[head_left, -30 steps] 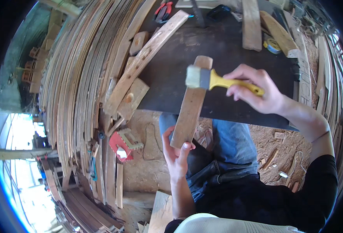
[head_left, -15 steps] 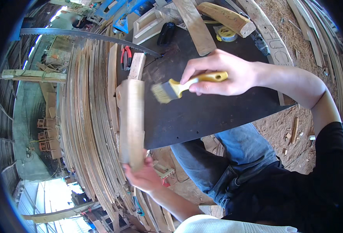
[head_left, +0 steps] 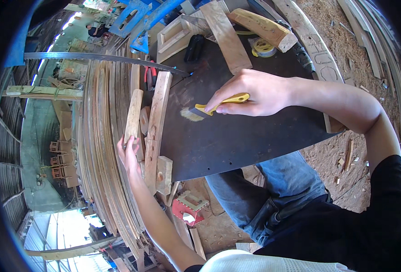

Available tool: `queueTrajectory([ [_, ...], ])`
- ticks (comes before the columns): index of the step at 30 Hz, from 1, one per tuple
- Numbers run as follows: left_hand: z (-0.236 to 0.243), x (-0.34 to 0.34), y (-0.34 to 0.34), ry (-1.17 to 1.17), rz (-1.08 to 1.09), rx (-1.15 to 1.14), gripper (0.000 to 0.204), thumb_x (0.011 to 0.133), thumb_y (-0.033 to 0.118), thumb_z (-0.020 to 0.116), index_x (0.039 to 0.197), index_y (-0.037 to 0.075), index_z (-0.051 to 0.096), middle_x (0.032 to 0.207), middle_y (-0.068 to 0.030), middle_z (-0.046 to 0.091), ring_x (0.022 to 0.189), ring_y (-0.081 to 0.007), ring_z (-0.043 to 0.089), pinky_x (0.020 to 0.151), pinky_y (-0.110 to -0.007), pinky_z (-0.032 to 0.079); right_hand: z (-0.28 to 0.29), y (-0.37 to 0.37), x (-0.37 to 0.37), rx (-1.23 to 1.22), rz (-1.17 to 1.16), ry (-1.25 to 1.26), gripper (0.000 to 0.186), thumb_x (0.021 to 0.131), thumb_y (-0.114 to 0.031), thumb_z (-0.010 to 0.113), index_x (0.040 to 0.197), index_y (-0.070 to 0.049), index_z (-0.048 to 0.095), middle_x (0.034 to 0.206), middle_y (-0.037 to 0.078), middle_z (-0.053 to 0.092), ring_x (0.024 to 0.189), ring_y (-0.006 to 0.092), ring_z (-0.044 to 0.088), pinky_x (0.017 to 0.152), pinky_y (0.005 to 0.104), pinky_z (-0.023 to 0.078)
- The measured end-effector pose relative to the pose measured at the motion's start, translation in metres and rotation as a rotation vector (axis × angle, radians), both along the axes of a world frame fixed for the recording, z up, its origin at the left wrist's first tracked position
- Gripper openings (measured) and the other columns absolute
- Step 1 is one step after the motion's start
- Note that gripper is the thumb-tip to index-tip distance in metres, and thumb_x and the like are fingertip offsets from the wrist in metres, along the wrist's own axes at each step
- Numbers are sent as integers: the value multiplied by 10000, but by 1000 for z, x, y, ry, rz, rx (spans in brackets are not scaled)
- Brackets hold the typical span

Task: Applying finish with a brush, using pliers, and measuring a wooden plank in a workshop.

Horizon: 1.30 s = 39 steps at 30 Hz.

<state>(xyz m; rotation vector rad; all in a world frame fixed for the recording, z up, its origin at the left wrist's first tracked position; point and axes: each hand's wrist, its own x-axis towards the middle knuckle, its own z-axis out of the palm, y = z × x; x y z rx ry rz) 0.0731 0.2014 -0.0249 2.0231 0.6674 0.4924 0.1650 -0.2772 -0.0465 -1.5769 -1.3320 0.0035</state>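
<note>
My right hand (head_left: 259, 93) is closed around the yellow handle of a paintbrush (head_left: 230, 100). The brush's pale bristles point left and meet or hover just over the dark table top (head_left: 218, 140). Off the table's left side, my left hand (head_left: 131, 156) has its fingers about the lower end of a short wooden piece (head_left: 133, 113). That piece lies beside a longer wooden bar (head_left: 157, 122), along the table's left edge. A small wood block with a hole (head_left: 164, 174) sits against the bar's near end.
A toothed saw blade (head_left: 105, 57) runs from the upper left down to the table. Red-handled pliers (head_left: 150, 77), a wooden board (head_left: 227, 38), a shaped timber (head_left: 261, 28) and a yellow tape roll (head_left: 264, 46) lie farther back. Long planks (head_left: 98, 136) are stacked at the left.
My left hand has carried the wooden piece left, away from the table's edge, uncovering the longer bar and block. The brush has tilted flatter, its bristles a little farther right.
</note>
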Motion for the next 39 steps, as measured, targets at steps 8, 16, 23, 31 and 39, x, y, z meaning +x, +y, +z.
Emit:
queueTrajectory([
  [8,-8,-6,-5,174,-122,442,550,1024,294,733,1500,104,530,1129,-143,689,1045,-199,644,992,-364,489,3,-2,-1,-197,-68,-1,260,994,-96,688,1247,-50,721,1087,155,787,961,335,768,855,406,605],
  [16,-1,-79,-47,238,-45,1279,600,938,586,726,1155,27,750,1402,-231,649,1326,-418,579,1141,-488,431,4,-3,2,-209,-176,148,212,981,-77,685,1192,-73,705,1048,107,768,918,271,768,822,371,603],
  [23,-16,-106,-39,365,-107,965,541,937,504,757,1186,24,732,1155,-173,751,1027,-393,719,861,-493,582,-4,5,0,-243,-256,218,268,1001,-80,691,1267,-56,664,1043,57,724,897,102,700,650,244,576],
  [31,-31,-119,-56,49,-17,1439,479,924,444,797,1161,30,751,1022,-74,732,933,-268,698,794,-397,595,-2,7,-2,-202,-269,272,256,1012,-29,667,1266,5,653,1129,91,680,936,123,695,640,217,561],
  [39,22,-135,-80,33,-83,1441,430,879,365,852,1117,19,758,1029,-102,742,925,-319,697,796,-449,576,1,-2,-5,-13,-262,200,200,1022,-34,657,1219,0,661,1067,62,663,827,78,636,596,222,504],
])
